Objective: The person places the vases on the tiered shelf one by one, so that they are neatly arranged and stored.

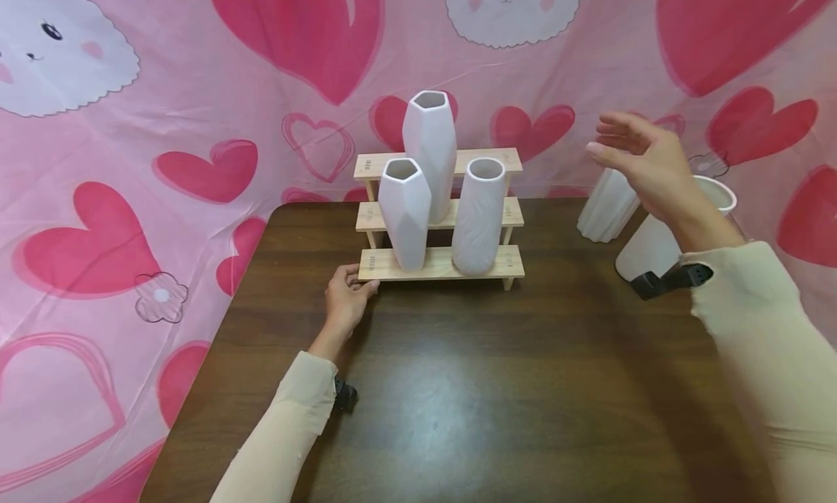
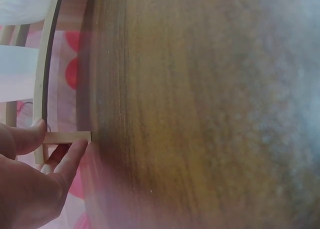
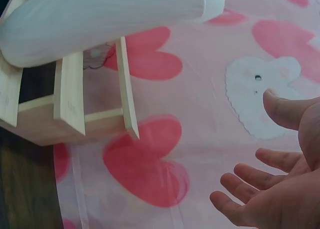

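Observation:
A three-tier wooden stand [image 1: 438, 264] carries three white vases. On its lowest board are a short faceted vase [image 1: 405, 216] at left and a round, swirl-textured vase [image 1: 480, 223] at right. The taller faceted vase [image 1: 433, 136] rises from the middle board. My left hand [image 1: 344, 303] grips the left end of the lowest board; in the left wrist view its thumb is on the board [image 2: 42, 96] and its fingers are by the leg. My right hand [image 1: 644, 161] is raised with nothing in it, fingers loosely extended, right of the stand and overlapping a ribbed white vase [image 1: 603, 211].
Behind my right wrist another white vase [image 1: 650, 250] stands at the right, partly covered by the arm. The brown wooden table [image 1: 418, 387] meets a pink heart-print cloth [image 1: 196, 125] at its back and left. Both wrists wear black camera straps [image 1: 673, 279].

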Tool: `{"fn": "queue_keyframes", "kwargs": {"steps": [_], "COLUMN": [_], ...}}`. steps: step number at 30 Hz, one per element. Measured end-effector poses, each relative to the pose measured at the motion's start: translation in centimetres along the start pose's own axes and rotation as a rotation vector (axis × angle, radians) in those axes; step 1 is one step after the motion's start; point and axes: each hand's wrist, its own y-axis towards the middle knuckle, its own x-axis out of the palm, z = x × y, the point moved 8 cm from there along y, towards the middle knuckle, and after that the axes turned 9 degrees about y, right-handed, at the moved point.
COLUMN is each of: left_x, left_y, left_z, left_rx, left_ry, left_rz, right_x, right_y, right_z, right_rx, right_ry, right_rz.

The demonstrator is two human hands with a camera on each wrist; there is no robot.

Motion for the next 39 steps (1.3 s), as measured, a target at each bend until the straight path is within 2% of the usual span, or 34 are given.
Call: {"fn": "queue_keyframes", "kwargs": {"steps": [6,12,15,19,22,26,28,29,32,35,39], "left_x": [-0.1,-0.1,0.0,0.0,-0.1,0.0,-0.1,-0.1,-0.1,-0.1,-0.1], "left_y": [-0.1,-0.1,0.0,0.1,0.1,0.0,0.0,0.0,0.0,-0.1,-0.1], "left_z": [0.1,0.1,0.0,-0.1,-0.1,0.0,0.0,0.0,0.0,0.0,0.1], "left_rx": [0.0,-0.001,-0.001,0.001,0.003,0.001,-0.003,-0.004,-0.009,-0.01,-0.007], "left_ry": [0.012,0.014,0.01,0.005,0.01,0.01,0.009,0.01,0.017,0.021,0.021], "left_rz": [0.01,0.013,0.011,0.014,0.017,0.015,0.015,0.016,0.015,0.011,0.01], "right_x": [-3.2,-6.8,-8.4,-10.2,-11.5,-13.5,-14.4,-14.8,-15.6,-16.2,-16.2], "right_y": [-0.7,-1.5,-1.8,-2.3,-2.8,-3.7,-4.1,-4.2,-4.8,-5.2,-5.0], "right_z": [0.2,1.8,2.7,3.7,4.4,5.6,6.7,7.2,8.8,10.2,11.8], "right_rx": [-0.04,-0.044,-0.057,-0.04,0.015,0.115,0.164,0.182,0.238,0.274,0.256], "right_ry": [0.223,0.466,0.508,0.407,0.252,-0.045,-0.121,-0.2,-0.267,-0.24,0.174], "right_rz": [0.071,0.14,0.186,0.266,0.337,0.41,0.416,0.412,0.381,0.352,0.314]}}
